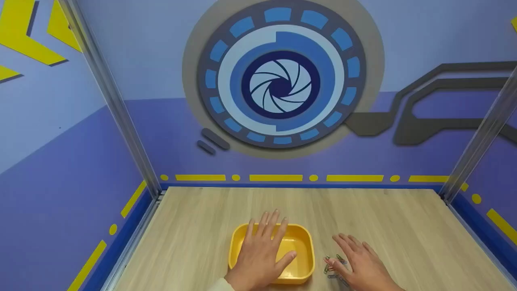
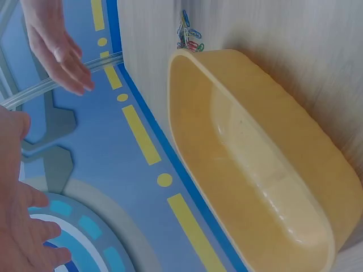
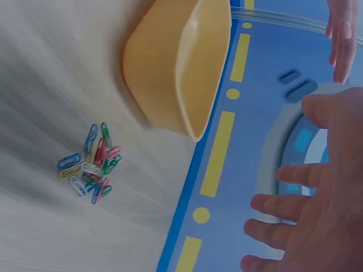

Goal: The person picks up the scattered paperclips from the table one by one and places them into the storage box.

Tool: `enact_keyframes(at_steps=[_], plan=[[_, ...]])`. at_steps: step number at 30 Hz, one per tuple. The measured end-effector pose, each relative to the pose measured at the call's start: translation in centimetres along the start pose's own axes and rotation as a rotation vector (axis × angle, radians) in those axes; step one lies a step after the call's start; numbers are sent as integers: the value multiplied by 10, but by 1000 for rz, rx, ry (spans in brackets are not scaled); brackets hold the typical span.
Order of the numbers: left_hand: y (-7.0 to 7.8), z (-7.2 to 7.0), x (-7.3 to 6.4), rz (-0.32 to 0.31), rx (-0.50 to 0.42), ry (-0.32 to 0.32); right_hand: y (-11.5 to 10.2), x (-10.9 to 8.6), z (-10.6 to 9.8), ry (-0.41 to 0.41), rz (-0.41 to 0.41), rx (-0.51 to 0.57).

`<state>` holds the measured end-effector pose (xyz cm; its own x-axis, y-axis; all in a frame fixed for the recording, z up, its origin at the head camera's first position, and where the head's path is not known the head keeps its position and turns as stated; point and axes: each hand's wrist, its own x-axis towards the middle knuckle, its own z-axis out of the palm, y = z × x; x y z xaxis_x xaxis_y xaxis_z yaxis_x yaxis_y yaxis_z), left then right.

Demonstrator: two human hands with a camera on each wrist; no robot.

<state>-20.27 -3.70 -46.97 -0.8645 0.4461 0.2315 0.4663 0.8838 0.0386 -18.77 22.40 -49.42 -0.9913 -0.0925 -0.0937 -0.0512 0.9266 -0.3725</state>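
Note:
A yellow plastic container [image 1: 297, 238] with rounded corners stands on the table, its inside bare in the left wrist view. Above it my left hand [image 1: 262, 252] hovers palm down, fingers spread and straight, hiding part of the container. To the right of the container lies a small heap of coloured paper clips [image 3: 93, 164], blue, green, red, pink, yellow and white. Over that heap hangs my right hand [image 1: 363, 262], fingers extended and thumb apart, covering some of the clips in the head view. Neither hand holds anything.
The light wood tabletop [image 1: 194, 230] reaches back to a blue and purple printed wall [image 1: 161, 133]. Metal frame posts rise at the left [image 1: 117, 105] and right [image 1: 480, 133] back corners.

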Motion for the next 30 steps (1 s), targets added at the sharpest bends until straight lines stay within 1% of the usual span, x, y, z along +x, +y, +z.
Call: enact_keyframes(at_steps=[4, 8, 15, 17, 21, 24, 26, 30], plan=[[0, 4, -1, -7, -4, 3, 12, 0, 7, 16, 36, 8], [0, 7, -1, -3, -2, 10, 24, 0, 11, 41, 46, -1], [-4, 12, -2, -11, -15, -10, 37, 1, 17, 11, 108, 25], [-5, 13, -1, -13, -18, -14, 39, 1, 18, 32, 90, 22], [-7, 15, 0, -15, -20, -36, 47, -4, 23, 116, 24, 0], [-9, 17, 1, -22, -16, -41, 53, -5, 27, 163, -11, -12], [-11, 18, 1, -31, -13, -41, 55, -5, 30, 170, -15, -14], [-17, 22, -3, -39, -11, -24, 57, -3, 33, 153, 10, 1]])
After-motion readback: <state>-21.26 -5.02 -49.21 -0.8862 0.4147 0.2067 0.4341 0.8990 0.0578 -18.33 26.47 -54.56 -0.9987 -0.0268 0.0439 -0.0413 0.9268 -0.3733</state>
